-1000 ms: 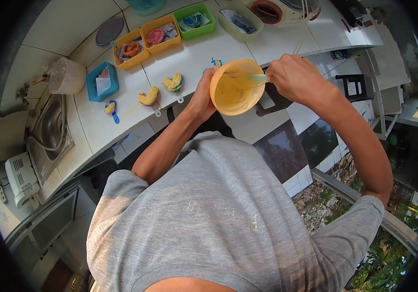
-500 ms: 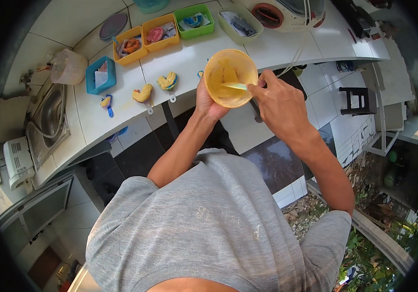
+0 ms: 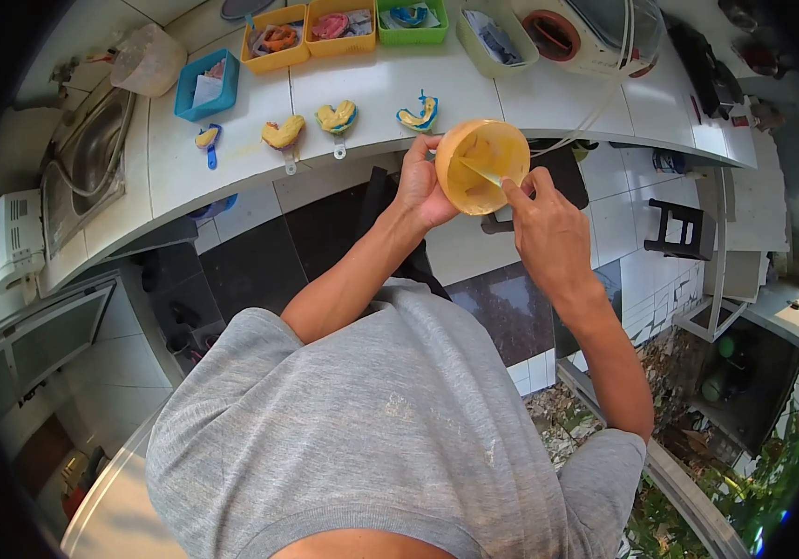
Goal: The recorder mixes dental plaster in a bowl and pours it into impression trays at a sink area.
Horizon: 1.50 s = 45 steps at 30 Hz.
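The yellow mixing bowl (image 3: 481,166), tilted above the white counter (image 3: 232,158) edge, sits gripped in the left hand (image 3: 421,186) while the right hand (image 3: 548,228) pinches a spatula (image 3: 480,173) inside it, with filled impression trays (image 3: 336,117) and orange, yellow, green and blue bins (image 3: 274,42) beyond.

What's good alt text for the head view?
Seen from above, a left hand holds a tilted yellow bowl while the right hand works a spatula inside it, over a white counter with filled impression trays.
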{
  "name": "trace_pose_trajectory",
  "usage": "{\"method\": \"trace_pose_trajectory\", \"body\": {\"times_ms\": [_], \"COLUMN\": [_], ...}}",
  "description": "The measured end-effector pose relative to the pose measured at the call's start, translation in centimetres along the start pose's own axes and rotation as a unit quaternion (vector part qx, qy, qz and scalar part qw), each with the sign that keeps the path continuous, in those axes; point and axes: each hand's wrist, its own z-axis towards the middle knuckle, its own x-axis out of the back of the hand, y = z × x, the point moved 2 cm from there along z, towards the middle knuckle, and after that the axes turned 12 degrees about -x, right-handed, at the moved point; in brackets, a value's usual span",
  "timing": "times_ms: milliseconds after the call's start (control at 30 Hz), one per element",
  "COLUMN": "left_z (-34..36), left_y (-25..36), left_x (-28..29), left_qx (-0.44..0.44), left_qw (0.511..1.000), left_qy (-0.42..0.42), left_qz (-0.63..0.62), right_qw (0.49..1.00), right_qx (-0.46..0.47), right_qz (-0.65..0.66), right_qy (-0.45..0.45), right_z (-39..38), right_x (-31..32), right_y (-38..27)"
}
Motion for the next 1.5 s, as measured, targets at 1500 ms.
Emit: {"method": "trace_pose_trajectory", "body": {"times_ms": [1500], "left_z": [-3.1], "left_y": [-1.6], "left_x": [0.2], "left_qx": [-0.209], "left_qw": [0.971], "left_qy": [-0.033], "left_qz": [0.110], "right_qw": [0.882], "right_qx": [0.457], "right_qz": [-0.090], "right_qy": [-0.078], "right_z": [6.7], "right_x": [1.4], "right_y": [2.3]}}
